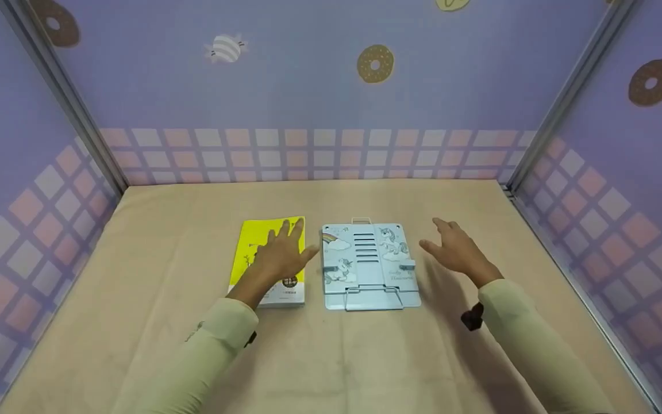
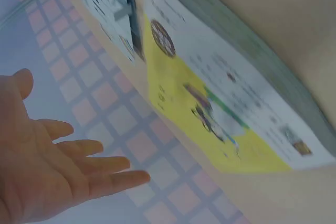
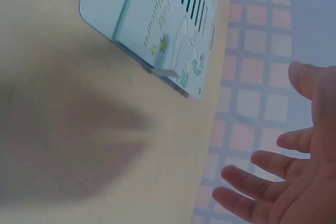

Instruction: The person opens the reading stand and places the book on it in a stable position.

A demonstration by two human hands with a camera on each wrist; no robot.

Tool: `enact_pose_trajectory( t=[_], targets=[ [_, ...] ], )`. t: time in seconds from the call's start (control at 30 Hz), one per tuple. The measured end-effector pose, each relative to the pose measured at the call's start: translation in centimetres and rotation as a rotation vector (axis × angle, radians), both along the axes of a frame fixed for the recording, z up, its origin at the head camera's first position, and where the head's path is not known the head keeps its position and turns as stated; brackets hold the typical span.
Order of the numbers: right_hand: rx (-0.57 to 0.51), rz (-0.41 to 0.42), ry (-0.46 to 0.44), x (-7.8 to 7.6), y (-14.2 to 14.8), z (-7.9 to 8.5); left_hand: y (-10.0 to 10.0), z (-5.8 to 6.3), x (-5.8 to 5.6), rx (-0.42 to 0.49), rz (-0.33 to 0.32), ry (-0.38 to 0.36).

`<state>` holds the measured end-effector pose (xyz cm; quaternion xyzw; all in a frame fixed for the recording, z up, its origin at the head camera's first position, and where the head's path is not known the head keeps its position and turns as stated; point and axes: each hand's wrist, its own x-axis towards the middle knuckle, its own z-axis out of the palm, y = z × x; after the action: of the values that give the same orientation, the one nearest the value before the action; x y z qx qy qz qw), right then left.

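A thick book (image 1: 273, 294) with a yellow and white cover lies flat on the table. My left hand (image 1: 283, 253) hovers above it with fingers spread; in the left wrist view a gap shows between that hand (image 2: 58, 166) and the book (image 2: 215, 87). To the book's right lies a light blue book stand (image 1: 368, 270), folded flat, with unicorn drawings, slots, side clips and a wire rest along its front. Right of the stand, my right hand (image 1: 456, 248) is in the air, its fingers loosely extended and holding nothing. The right wrist view shows the stand (image 3: 152, 30) apart from this hand (image 3: 294, 177).
A beige cloth covers the table (image 1: 342, 356). Purple walls with a pink and white check band (image 1: 325, 155) close in the back and both sides. Grey metal posts (image 1: 566, 98) stand at the corners.
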<state>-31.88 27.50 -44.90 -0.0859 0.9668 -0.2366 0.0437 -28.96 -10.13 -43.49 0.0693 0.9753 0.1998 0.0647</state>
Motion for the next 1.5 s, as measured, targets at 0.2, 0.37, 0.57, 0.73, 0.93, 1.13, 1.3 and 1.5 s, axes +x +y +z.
enact_pose_trajectory(
  t=[0.2,0.37,0.57,0.73,0.93,1.13,1.3,1.5],
  targets=[
    [-0.046,0.01,-0.026,0.4,-1.1,-0.7,2.1,-0.8,0.4,0.127,0.024,-0.034],
    [-0.059,0.043,-0.071,1.0,-2.3,-1.4,3.2,-1.7,0.8,0.175,0.053,-0.067],
    [-0.075,0.043,-0.178,1.3,-3.5,-2.1,4.5,-2.4,0.9,0.211,0.016,-0.105],
    [-0.04,0.047,-0.218,1.7,-4.3,-2.7,5.4,-2.9,1.2,0.27,0.02,-0.172],
    [-0.03,0.042,-0.253,2.2,-5.1,-3.4,6.6,-3.7,1.7,0.266,0.011,-0.192],
    [-0.033,0.043,-0.282,2.6,-5.8,-4.1,7.6,-4.6,1.9,0.238,0.001,-0.189],
    [-0.021,0.055,-0.281,2.9,-6.2,-4.6,8.1,-5.2,2.1,0.202,-0.001,-0.21],
    [-0.02,0.023,-0.293,2.9,-6.6,-5.1,8.8,-5.4,2.0,0.18,-0.005,-0.224]
  ],
)
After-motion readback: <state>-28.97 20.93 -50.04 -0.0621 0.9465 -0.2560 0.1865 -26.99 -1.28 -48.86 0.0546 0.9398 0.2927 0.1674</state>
